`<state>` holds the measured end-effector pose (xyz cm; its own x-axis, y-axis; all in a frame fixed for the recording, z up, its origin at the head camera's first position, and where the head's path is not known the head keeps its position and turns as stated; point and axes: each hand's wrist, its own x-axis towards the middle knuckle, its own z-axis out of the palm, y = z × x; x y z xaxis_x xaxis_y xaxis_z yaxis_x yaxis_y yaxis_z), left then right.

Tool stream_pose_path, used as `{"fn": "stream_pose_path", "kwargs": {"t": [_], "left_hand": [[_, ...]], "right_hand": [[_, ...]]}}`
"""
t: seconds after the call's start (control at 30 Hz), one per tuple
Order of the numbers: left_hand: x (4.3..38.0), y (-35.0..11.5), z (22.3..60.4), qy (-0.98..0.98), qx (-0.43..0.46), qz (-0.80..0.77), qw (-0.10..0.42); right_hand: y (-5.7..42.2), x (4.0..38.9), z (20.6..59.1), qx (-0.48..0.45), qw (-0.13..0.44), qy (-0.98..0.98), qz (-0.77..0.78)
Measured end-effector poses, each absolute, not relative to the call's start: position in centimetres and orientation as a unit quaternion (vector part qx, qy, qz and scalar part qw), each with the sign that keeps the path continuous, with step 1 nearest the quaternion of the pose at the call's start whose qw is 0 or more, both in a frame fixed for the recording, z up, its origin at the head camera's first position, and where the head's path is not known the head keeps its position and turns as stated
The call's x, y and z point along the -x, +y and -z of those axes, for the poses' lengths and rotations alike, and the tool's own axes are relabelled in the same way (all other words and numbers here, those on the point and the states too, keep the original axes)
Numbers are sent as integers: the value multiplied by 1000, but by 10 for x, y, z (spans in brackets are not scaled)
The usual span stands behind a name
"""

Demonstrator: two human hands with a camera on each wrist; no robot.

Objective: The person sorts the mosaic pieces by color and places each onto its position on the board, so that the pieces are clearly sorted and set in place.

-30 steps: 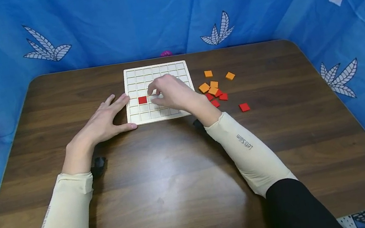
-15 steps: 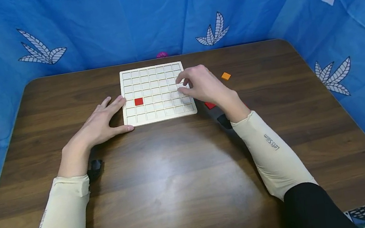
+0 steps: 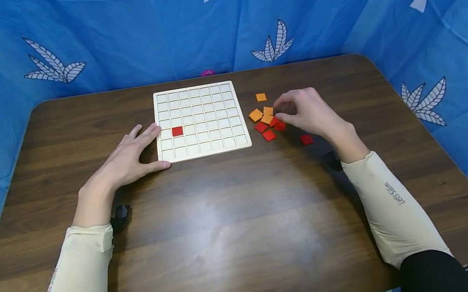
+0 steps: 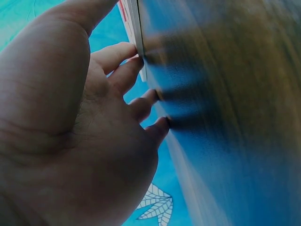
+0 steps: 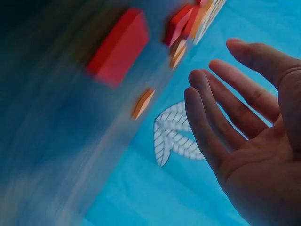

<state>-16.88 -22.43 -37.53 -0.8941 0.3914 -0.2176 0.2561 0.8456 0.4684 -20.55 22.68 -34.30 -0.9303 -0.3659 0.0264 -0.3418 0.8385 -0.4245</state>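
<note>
A white gridded board (image 3: 211, 119) lies toward the back of the table, with one red square tile (image 3: 177, 131) in a left-hand cell. My left hand (image 3: 125, 155) rests at the board's left edge, thumb near the front corner and fingers spread; in the left wrist view its fingertips (image 4: 136, 52) meet the board's edge and the tabletop. Just right of a loose heap of orange tiles (image 3: 255, 115) and red tiles (image 3: 269, 135) is my right hand (image 3: 308, 109). The right wrist view shows its fingers (image 5: 200, 108) loosely extended, nothing between them.
A lone orange tile (image 3: 260, 97) lies behind the heap, and a separate red tile (image 3: 306, 139) sits in front of the right hand. The brown wooden table (image 3: 214, 251) is backed by a blue patterned cloth (image 3: 129, 35).
My right hand has moved right, from over the board, past its right edge, to the heap's right side. The left hand has stayed at the board's edge. The head view has shifted slightly.
</note>
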Motion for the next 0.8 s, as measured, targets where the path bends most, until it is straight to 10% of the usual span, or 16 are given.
{"fn": "stream_pose_path", "kwargs": {"t": [0.8], "left_hand": [[169, -222, 374, 947, -176, -226, 148]], "right_hand": [[238, 209, 350, 171, 97, 963, 186]]}}
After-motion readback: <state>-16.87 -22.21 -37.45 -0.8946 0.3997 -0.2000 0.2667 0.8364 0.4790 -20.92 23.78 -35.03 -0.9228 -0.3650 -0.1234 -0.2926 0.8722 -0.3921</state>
